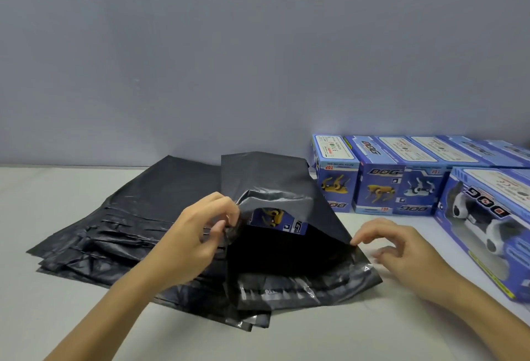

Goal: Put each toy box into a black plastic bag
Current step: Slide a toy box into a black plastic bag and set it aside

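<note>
A black plastic bag lies on top of a stack of flat black bags, its mouth facing me and held open. Inside it a blue toy box with a yellow robot dog picture shows through the opening. My left hand pinches the bag's upper rim at the left of the mouth. My right hand pinches the same rim at its right corner with thumb and forefinger, the other fingers loosely curled. The bag's lower flap with its adhesive strip lies flat toward me.
A row of blue toy boxes stands along the wall at the right. A larger windowed box with a white robot dog sits nearer at the far right. The pale table runs to a grey wall behind.
</note>
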### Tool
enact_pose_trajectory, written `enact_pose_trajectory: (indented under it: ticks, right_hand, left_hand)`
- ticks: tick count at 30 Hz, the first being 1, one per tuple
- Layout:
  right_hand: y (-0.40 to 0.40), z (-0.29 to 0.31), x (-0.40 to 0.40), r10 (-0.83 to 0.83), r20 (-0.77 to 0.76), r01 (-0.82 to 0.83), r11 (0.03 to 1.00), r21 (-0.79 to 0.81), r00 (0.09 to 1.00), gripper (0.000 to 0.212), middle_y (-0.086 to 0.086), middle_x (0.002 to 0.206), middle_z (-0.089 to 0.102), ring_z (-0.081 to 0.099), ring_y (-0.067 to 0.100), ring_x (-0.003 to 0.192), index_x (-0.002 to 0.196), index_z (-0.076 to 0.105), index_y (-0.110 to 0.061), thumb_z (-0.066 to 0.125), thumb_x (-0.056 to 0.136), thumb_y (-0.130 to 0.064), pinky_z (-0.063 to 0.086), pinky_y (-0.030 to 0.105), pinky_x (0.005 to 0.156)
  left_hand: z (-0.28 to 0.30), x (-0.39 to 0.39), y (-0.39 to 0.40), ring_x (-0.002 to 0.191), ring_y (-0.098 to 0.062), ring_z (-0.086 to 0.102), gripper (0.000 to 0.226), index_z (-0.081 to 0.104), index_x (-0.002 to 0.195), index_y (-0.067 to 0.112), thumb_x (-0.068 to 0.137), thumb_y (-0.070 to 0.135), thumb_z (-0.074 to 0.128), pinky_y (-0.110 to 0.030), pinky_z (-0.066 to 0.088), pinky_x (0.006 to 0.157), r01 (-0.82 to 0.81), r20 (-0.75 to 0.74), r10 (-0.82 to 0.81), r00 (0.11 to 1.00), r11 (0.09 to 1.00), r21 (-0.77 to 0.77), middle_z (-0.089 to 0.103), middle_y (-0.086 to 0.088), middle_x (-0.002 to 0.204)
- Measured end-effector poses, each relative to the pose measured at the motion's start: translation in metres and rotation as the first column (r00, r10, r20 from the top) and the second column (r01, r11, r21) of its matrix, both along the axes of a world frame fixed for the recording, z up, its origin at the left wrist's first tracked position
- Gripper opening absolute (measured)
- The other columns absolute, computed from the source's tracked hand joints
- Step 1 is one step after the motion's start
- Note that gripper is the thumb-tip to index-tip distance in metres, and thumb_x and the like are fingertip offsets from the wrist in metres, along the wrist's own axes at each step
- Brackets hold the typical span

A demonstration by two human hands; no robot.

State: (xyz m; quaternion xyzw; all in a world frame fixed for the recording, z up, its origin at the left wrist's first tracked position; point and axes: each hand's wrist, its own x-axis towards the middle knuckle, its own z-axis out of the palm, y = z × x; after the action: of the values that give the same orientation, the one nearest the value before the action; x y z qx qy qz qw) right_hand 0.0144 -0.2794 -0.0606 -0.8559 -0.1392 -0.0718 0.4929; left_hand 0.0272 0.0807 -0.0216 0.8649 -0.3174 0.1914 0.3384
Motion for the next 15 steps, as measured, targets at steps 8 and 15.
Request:
enact_pose_trajectory:
  ticks: [8,15]
  right_hand:
    - [0.003,-0.002,-0.008,0.089,0.111,-0.039,0.918,-0.394,0.990,0.074,-0.030,0.130,0.035,0.036,-0.007,0.129,0.099,0.070,-0.055,0.055,0.083,0.016,0.045,0.018,0.096]
    - [0.007,0.000,-0.009,0.044,0.296,0.065,0.935,-0.349,0.954,0.053,-0.022,0.124,0.055,0.052,0.000,0.117,0.078,0.078,-0.043,0.074,0.079,0.010,0.049,0.026,0.091]
  left_hand:
    - [0.011,-0.002,0.017,0.121,0.004,0.040,0.049,0.067,0.099,0.053,0.087,0.006,0.073,-0.013,0.045,0.091,0.082,-0.171,-0.035,0.985,0.958,0.275,0.022,0.033,0.137]
    - [0.012,-0.003,0.011,0.119,-0.003,0.046,0.013,0.077,0.077,0.039,0.072,0.047,0.068,-0.013,0.045,0.082,0.014,0.037,-0.022,0.999,0.981,0.195,0.033,0.026,0.145]
